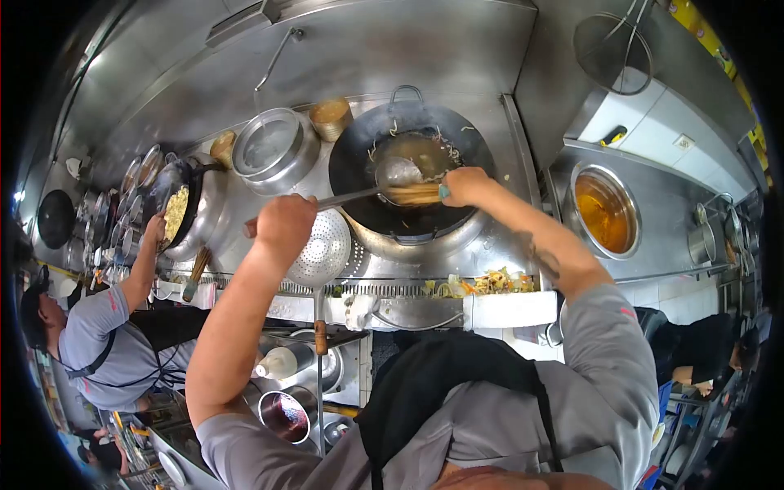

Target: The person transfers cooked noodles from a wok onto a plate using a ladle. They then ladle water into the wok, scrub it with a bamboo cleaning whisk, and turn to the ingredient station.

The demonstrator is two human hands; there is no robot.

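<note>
My left hand [286, 229] is closed round the handle of a metal ladle [398, 171], whose bowl is over the liquid in a large black wok [351, 147]. In my right hand [467, 187] is a bamboo brush [412, 194], its bristles over the near part of the wok, close beside the ladle bowl. Noodle-like scraps cling to the wok's inner wall round the brownish liquid. Just left of the wok, a round perforated strainer [320, 249] lies on the stove, nearest to my left hand.
Left of the wok stand a lidded metal pot [269, 147] and a tin [331, 119]. Food scraps [498, 282] line the front gutter. A bowl of orange liquid [606, 212] stands right. At far left a co-worker [106, 327] holds a second wok [193, 204].
</note>
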